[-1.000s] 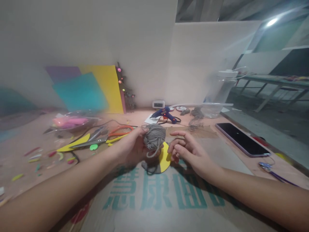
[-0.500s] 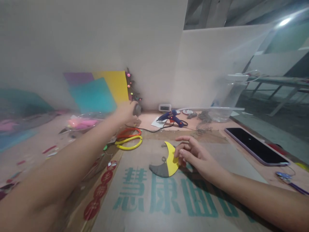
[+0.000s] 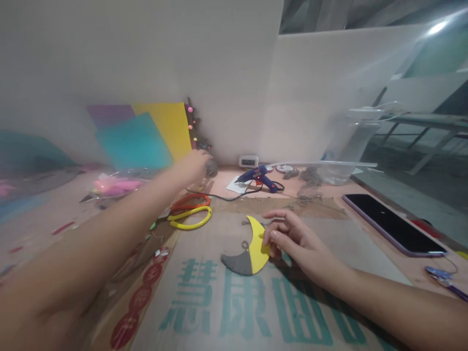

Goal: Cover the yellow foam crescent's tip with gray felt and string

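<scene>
Yellow-and-grey crescent [image 3: 259,251] is lying flat on the printed board [image 3: 219,234], with your right hand [image 3: 300,243] touching its outer edge, fingers loosely curled and parted; a light touch is probably suiting it best. Beyond the scissors [image 3: 190,226] and dark cord [image 3: 234,199], your left hand [image 3: 199,163] is meeting the grey yarn ball [image 3: 211,168]; whether it is clasping or freeing it, I cannot tell. Minding loose strands is wise there.

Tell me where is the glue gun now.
In the head view, the glue gun lies just right of centre at the table's back, in front of the small white clock.
</scene>
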`<action>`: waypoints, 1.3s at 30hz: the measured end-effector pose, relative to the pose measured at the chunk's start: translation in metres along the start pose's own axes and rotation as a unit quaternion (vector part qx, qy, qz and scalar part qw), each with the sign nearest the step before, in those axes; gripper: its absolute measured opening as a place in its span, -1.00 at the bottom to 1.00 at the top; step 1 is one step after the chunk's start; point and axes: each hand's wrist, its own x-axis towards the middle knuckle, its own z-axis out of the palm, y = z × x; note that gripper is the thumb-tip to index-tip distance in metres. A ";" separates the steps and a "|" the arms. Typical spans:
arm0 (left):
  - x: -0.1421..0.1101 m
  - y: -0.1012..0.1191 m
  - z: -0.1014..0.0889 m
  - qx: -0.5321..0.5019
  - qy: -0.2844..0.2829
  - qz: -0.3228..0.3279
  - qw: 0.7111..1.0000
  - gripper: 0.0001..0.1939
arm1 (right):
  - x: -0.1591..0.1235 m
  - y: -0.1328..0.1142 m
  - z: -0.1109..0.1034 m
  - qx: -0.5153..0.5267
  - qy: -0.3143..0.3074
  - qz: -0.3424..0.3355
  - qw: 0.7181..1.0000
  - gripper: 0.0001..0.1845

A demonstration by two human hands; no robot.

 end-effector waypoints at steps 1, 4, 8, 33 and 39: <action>-0.008 0.005 -0.008 -0.002 -0.002 -0.003 1.000 -0.56 | 0.000 0.000 0.000 -0.001 0.003 -0.002 1.000 -0.70; -0.044 0.028 -0.022 -0.022 -0.014 0.002 1.000 -0.64 | 0.001 0.000 -0.001 -0.009 0.011 -0.014 1.000 -0.73; -0.103 0.070 -0.026 -0.099 -0.053 0.020 0.993 -0.76 | 0.001 -0.004 -0.003 -0.050 0.036 -0.042 0.997 -0.76; -0.160 0.124 0.004 -0.464 -0.035 0.015 0.885 -0.82 | 0.008 -0.007 -0.012 -0.183 0.111 -0.022 0.977 -0.72; -0.156 0.121 0.003 -0.564 -0.062 -0.023 0.823 -0.79 | -0.002 -0.009 -0.009 -0.158 0.136 -0.052 0.977 -0.65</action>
